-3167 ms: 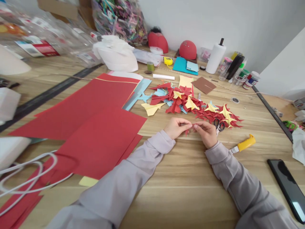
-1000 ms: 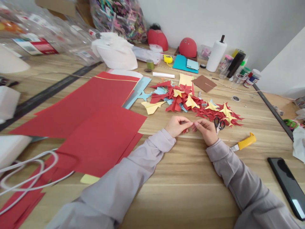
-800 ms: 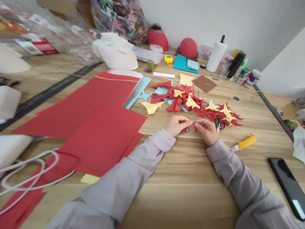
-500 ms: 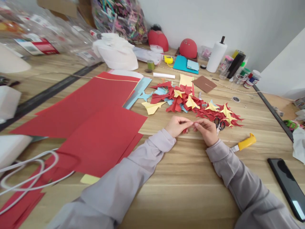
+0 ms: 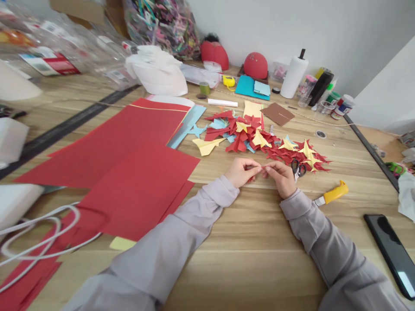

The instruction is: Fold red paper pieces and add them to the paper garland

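Observation:
My left hand (image 5: 241,171) and my right hand (image 5: 281,176) meet fingertip to fingertip above the wooden table. Both are pinched closed on a small piece of red paper, mostly hidden by the fingers. Just beyond them lies a pile of folded red paper pieces (image 5: 238,141), with yellow paper stars (image 5: 308,150) and light blue pieces among them. Black-handled scissors (image 5: 297,169) rest right behind my right hand. Large red paper sheets (image 5: 139,190) spread out to the left of my left forearm.
A yellow-handled cutter (image 5: 336,192) lies right of my right hand, a phone (image 5: 391,252) at the far right. White cable (image 5: 52,216) loops over the left papers. Brown card (image 5: 278,114), white roll (image 5: 294,77), tape measure (image 5: 228,81) and bottles stand or lie at the back.
The fingers of my left hand have shifted slightly, and less of the red paper shows under them. Both hands stay in nearly the same place.

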Tool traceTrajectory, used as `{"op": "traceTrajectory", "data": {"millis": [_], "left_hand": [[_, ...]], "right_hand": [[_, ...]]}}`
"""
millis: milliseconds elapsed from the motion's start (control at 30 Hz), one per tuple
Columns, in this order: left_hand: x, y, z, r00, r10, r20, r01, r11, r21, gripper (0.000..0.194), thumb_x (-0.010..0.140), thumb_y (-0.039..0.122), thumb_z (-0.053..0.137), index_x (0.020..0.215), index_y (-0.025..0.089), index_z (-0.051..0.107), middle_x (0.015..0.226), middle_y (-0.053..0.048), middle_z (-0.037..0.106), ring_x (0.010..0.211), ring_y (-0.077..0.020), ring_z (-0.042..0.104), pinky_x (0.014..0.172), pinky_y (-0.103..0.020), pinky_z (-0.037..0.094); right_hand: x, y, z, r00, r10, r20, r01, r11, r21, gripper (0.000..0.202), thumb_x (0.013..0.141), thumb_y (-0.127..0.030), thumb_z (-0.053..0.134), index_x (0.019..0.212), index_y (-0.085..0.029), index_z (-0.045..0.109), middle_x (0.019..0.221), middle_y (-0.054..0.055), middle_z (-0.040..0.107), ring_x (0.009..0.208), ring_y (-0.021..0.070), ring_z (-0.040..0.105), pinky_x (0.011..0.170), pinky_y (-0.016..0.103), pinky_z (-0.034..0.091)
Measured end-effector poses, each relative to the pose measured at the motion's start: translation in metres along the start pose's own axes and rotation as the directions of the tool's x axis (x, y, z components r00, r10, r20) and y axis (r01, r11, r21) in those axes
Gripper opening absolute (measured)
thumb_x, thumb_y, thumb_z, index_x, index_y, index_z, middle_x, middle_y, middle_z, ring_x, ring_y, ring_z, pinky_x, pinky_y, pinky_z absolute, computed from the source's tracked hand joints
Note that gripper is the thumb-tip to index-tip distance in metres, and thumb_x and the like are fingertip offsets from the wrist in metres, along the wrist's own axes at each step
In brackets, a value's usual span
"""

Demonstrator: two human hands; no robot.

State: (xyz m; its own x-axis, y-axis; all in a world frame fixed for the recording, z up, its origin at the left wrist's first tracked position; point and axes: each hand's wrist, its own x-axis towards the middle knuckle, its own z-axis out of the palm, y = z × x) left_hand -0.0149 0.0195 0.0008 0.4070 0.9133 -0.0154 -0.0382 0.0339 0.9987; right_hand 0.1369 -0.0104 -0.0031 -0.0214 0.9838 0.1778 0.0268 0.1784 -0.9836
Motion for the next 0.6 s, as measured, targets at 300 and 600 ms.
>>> {"op": "traceTrajectory", "data": {"millis": [300,600], "left_hand": [[-0.0011,0.0017,-0.0001,1.000,0.016,0.007,-0.016,0.999,0.033,0.021,0.064,0.030,0.067,0.067,0.010,0.063,0.042,0.003,0.051,0.035,-0.0053,0.043,0.036,-0.017,0.032],[-0.0002,0.0004,0.0006,1.000,-0.007,0.001,0.007,1.000,0.016,0.024,0.064,0.034,0.068,0.068,0.010,0.063,0.042,0.002,0.051,0.036,-0.0068,0.044,0.037,-0.019,0.034]], "right_hand": [[0.0007,0.0014,0.0002,0.999,-0.018,0.028,0.020,0.997,-0.075,0.027,0.071,-0.045,0.063,0.071,-0.018,0.059,0.057,-0.001,0.061,0.052,0.0118,0.056,0.055,0.027,0.049],[0.0003,0.0012,0.0000,0.999,-0.018,0.027,0.019,0.999,-0.047,0.026,0.072,-0.044,0.063,0.070,-0.018,0.058,0.058,0.000,0.061,0.053,0.0124,0.057,0.055,0.028,0.049]]}}
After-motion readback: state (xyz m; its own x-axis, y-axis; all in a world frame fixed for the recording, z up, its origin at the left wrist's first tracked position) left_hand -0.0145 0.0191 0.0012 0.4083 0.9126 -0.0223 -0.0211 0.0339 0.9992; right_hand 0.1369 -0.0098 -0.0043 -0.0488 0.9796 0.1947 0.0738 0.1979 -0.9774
